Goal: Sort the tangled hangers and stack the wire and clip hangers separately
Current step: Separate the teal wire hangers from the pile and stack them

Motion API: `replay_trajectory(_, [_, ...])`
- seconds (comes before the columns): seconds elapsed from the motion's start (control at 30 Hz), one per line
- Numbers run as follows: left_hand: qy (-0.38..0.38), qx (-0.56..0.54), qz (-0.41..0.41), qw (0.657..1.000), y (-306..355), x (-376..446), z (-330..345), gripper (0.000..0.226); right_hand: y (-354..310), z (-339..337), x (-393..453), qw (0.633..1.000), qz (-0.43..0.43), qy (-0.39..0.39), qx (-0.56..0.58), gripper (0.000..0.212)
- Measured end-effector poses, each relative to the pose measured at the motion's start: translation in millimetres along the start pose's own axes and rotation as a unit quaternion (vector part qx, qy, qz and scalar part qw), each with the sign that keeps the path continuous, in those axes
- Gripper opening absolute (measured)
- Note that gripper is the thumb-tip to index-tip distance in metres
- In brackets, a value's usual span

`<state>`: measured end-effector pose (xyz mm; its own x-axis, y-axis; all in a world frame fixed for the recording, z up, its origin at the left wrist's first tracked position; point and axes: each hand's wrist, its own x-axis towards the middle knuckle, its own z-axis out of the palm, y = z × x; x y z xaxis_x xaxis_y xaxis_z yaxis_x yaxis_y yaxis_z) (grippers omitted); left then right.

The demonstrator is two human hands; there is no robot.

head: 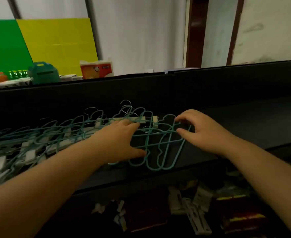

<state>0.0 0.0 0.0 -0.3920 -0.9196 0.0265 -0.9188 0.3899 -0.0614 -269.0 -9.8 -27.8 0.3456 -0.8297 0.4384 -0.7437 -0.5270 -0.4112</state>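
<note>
Right now the right hand (204,130), at centre right of the frame, pinches a strand of the teal wire hangers (160,148) between thumb and curled fingers. Left of it, the left hand (122,140) lies spread and flat on the same bundle, gripping nothing. Further left, clip hangers (29,152) sprawl, meshed with wire ones, across the black shelf (244,121). Sorting looks barely begun; no separate stacks show. Lettering on the red packet (96,68), upper centre-left, is unreadable.

Bare black surface (244,121) lies open at centre right of the frame. Tangled hangers (38,140) crowd the centre left; a raised black back wall (158,90) closes off the far side.
</note>
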Motion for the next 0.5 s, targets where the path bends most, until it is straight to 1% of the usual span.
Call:
replay_trajectory(0.1, [-0.022,0.023,-0.027,0.999,2,14,5,0.097,14,-1,2,1.000,0.006,0.000,-0.014,0.036])
replay_trajectory(0.17, [-0.029,0.011,-0.047,0.998,4,22,7,0.093,29,-2,4,1.000,0.003,-0.014,-0.026,0.037])
replay_trajectory(0.27, [-0.037,-0.013,-0.073,0.997,6,26,6,0.093,50,-7,11,0.999,0.001,-0.040,-0.027,0.036])
replay_trajectory(0.37, [-0.001,-0.019,-0.100,0.995,4,24,0,0.093,75,-12,21,0.996,-0.018,-0.079,-0.041,0.041])
replay_trajectory(0.43, [0.031,-0.031,-0.126,0.991,2,22,-4,0.091,91,-14,29,0.988,-0.041,-0.133,-0.068,0.048])
replay_trajectory(0.5, [0.061,-0.039,-0.164,0.984,3,17,-9,0.091,99,-17,37,0.975,-0.062,-0.195,-0.080,0.061])
